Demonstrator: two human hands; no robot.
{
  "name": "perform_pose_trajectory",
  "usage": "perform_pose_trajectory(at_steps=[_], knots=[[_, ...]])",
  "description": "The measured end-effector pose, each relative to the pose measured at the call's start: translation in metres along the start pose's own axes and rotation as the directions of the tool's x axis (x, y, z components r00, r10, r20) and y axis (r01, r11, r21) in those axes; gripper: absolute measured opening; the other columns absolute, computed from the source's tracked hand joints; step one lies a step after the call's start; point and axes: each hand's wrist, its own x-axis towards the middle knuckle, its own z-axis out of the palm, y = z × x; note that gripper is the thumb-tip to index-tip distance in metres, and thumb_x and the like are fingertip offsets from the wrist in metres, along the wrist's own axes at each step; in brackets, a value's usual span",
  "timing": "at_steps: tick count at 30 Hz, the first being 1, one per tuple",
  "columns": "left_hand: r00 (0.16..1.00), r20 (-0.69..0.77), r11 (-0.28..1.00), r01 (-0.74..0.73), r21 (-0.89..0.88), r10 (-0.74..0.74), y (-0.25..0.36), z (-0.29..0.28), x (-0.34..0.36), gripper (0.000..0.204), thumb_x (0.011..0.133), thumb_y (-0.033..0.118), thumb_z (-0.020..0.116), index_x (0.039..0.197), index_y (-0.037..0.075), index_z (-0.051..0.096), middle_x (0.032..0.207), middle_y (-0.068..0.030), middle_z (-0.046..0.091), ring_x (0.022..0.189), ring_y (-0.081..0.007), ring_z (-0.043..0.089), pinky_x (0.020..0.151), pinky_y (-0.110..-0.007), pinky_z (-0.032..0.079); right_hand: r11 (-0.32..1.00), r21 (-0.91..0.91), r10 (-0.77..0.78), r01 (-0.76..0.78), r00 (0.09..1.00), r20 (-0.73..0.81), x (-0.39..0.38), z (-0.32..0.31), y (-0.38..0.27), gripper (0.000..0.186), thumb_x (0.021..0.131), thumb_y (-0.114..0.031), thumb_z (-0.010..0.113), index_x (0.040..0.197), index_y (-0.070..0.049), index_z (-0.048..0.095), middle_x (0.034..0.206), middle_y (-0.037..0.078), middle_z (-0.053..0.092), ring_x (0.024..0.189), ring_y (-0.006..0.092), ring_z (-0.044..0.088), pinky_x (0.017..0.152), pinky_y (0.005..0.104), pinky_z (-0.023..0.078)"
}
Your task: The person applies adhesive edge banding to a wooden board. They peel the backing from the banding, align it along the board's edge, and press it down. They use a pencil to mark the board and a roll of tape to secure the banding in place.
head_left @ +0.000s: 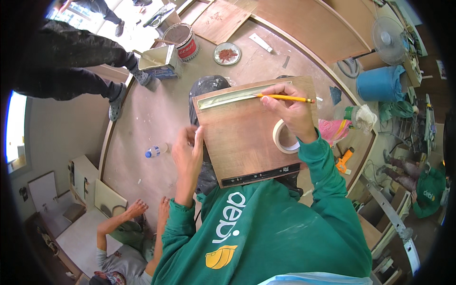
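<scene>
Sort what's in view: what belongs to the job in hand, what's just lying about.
Likely job items: yellow pencil, held in the right hand; wooden board; tape strip and black bar along its edges; tape roll.

Likely just lying about: blue-capped bottle; white tube; dish of reddish bits; red-and-white bucket; orange gun-shaped tool.

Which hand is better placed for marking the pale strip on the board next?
Probably the right hand: it holds the yellow pencil, tip at the pale strip; the left hand is by the left edge of the board.
</scene>
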Motion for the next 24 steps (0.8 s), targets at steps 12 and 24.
perform_pose_trajectory(at_steps=[12,24], knots=[[0.797,0.031,0.786,-0.601,0.144,0.603,0.036,0.060,0.074,0.032,0.092,0.022,0.086,0.120,0.010,0.077,0.120,-0.0083,0.075,0.115,-0.0299,0.067,0.105,-0.045,0.046,0.955,-0.270,-0.133,0.120,0.991,-0.028,0.027,0.022,0.018,0.009,0.092,-0.003,0.083,0.098,0.000,0.078,0.095,0.008,0.072,0.088,0.0155,0.073,0.077,0.0294,0.059],[0.739,0.051,0.737,-0.674,0.046,0.672,0.024,0.057,0.077,0.031,0.087,0.014,0.088,0.117,0.013,0.082,0.128,-0.0031,0.077,0.118,-0.0257,0.069,0.108,-0.045,0.046,0.857,-0.465,-0.291,0.222,0.953,-0.081,0.025,0.024,0.032,0.012,0.083,-0.001,0.083,0.090,-0.003,0.073,0.081,0.009,0.068,0.076,0.0190,0.069,0.065,0.0320,0.056]])
